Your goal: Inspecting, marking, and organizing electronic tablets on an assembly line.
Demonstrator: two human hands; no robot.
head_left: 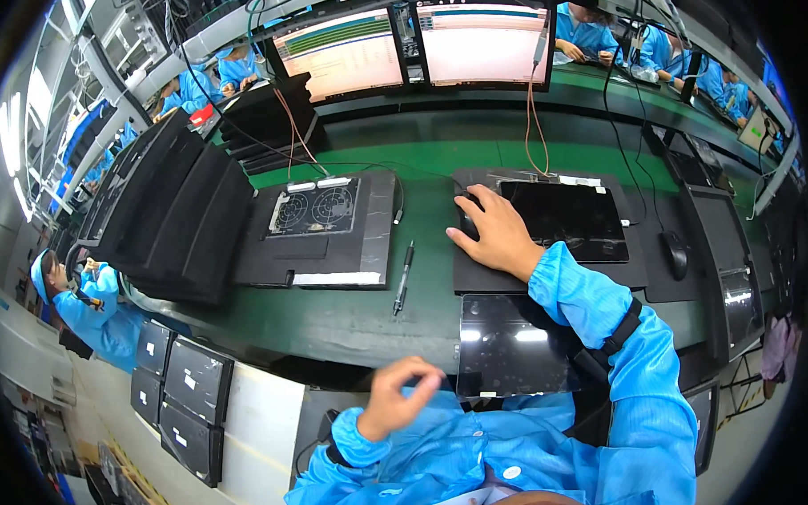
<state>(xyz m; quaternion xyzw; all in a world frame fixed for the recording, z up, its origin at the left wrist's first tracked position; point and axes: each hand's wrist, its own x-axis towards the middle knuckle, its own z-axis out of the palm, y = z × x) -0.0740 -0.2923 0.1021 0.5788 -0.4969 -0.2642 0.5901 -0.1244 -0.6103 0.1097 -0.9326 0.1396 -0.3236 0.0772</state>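
Panel (583, 225), glossy black rectangle, lies on matte dark pad (488, 278) on green table (348, 317), just right of right hand (504, 241); second panel (507, 350), shiny with bright reflections, sits nearer the body, right edge hidden by blue fabric sleeve (650, 350). Rounded dark object (466, 221) under right hand mostly covered; can't tell if fingers grip it. Right arm reaches forward, fingers spread; left hand (393, 402) hangs near table edge, fingers loosely bent, released.
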